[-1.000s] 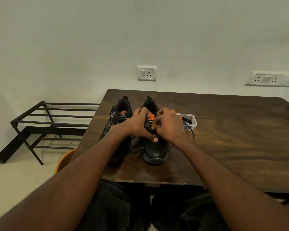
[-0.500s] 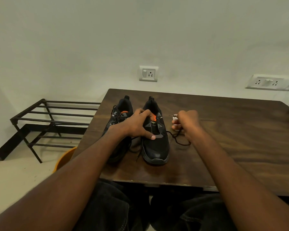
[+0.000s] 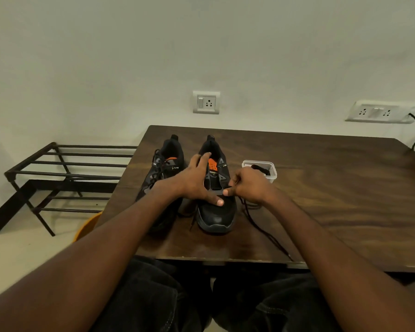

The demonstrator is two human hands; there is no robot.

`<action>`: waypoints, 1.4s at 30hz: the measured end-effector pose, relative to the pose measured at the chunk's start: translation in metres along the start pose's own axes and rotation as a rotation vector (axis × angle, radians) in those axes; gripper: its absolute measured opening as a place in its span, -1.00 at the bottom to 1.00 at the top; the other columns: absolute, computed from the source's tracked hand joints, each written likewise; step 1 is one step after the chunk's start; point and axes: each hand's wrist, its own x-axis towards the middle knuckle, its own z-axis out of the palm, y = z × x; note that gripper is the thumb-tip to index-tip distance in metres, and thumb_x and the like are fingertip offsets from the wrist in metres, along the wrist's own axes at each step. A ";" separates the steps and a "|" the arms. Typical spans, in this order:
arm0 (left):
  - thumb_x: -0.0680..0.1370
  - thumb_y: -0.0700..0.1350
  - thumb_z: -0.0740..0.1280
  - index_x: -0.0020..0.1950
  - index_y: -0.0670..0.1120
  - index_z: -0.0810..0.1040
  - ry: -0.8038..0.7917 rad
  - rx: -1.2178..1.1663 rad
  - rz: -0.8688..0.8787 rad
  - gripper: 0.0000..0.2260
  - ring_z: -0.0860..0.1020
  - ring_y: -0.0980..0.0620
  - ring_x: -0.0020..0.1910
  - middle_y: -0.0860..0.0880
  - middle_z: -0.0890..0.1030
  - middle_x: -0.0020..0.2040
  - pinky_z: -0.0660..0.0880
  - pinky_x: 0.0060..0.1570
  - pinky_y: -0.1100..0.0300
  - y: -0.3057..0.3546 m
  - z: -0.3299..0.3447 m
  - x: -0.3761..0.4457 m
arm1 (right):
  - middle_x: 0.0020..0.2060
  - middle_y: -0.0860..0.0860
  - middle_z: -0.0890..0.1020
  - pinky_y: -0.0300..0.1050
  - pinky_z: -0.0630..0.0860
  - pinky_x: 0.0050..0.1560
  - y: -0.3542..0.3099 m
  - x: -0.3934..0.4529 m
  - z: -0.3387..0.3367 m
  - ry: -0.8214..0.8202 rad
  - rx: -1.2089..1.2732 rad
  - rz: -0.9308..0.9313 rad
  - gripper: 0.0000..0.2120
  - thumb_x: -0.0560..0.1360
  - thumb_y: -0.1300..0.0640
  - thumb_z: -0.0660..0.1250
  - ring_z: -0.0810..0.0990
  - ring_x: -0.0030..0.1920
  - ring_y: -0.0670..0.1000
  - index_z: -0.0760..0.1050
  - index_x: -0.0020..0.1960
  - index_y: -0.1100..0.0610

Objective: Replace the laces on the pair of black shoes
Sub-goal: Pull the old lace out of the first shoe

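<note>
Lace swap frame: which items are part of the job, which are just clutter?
In the job: right shoe, left shoe, loose black lace, clear tub, left hand, right hand.

Lying about: metal rack, wall socket, orange stool.

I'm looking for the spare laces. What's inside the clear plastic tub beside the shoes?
The clear tub holds something dark, probably a bundled lace. The right hand covers its near left corner, so anything there is hidden.
</note>
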 end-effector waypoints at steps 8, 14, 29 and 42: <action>0.26 0.23 0.66 0.67 0.05 -0.21 -0.006 -0.027 -0.043 0.29 0.06 -0.24 0.64 -0.04 -0.16 0.67 0.21 0.56 -0.21 -0.002 -0.002 0.001 | -0.06 0.00 0.75 -0.06 0.49 0.01 -0.014 -0.015 -0.019 0.033 0.870 0.135 -0.86 0.59 0.16 0.41 0.67 0.07 0.01 0.64 -0.15 0.09; 0.26 0.24 0.66 0.67 0.05 -0.20 0.009 -0.057 -0.048 0.29 0.06 -0.23 0.64 -0.02 -0.13 0.67 0.23 0.55 -0.23 -0.005 -0.004 -0.002 | -0.10 0.01 0.77 -0.12 0.59 -0.06 -0.017 -0.024 -0.043 0.198 1.336 0.061 -0.85 0.62 0.03 0.39 0.72 -0.10 -0.05 0.67 0.01 0.08; 0.25 0.20 0.67 0.63 0.13 -0.13 -0.036 -0.024 -0.091 0.23 0.27 -0.29 0.54 -0.20 0.16 0.59 0.35 0.47 -0.25 -0.001 -0.007 -0.006 | -0.19 -0.02 0.71 -0.06 0.65 0.03 -0.021 -0.006 0.012 0.044 0.040 -0.006 -0.90 0.44 0.19 0.59 0.67 -0.12 -0.08 0.70 -0.10 0.15; 0.27 0.22 0.66 0.63 0.09 -0.20 -0.018 -0.086 -0.149 0.26 0.52 -0.22 0.37 -0.21 0.46 0.46 0.44 0.41 -0.14 0.005 -0.003 -0.016 | -0.18 0.13 0.70 0.09 0.61 0.03 -0.021 -0.013 0.003 -0.040 -0.088 -0.019 -0.79 0.54 0.10 0.46 0.68 -0.05 0.12 0.64 -0.15 0.26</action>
